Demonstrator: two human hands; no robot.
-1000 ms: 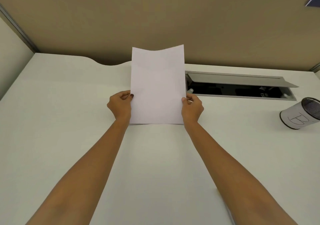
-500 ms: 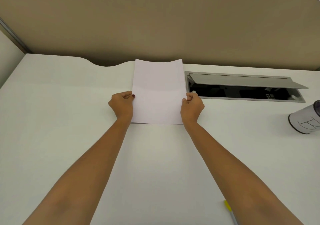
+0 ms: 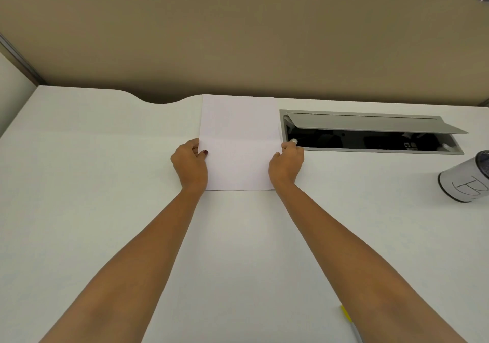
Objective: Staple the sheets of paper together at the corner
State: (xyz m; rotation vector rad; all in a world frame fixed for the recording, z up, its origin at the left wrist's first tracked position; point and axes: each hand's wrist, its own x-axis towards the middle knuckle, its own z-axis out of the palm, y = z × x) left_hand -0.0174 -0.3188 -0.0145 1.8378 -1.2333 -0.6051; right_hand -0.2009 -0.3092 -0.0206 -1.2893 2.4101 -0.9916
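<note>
The white sheets of paper [image 3: 238,141] lie nearly flat on the white desk [image 3: 92,184], far edge close to the desk's back. My left hand [image 3: 189,164] grips their left edge, thumb on top. My right hand [image 3: 287,161] pinches their right edge. A tiny mark shows at the sheets' far left corner. No stapler is in view.
An open grey cable hatch [image 3: 370,131] with its lid raised sits in the desk just right of the sheets. A white cup with a mesh top [image 3: 465,181] lies at the right edge. A yellow-tipped pen [image 3: 349,321] pokes out beside my right forearm. A tan partition [image 3: 238,38] backs the desk.
The sheets have gone from standing upright on their lower edge to lying almost flat on the desk, both hands still holding their sides.
</note>
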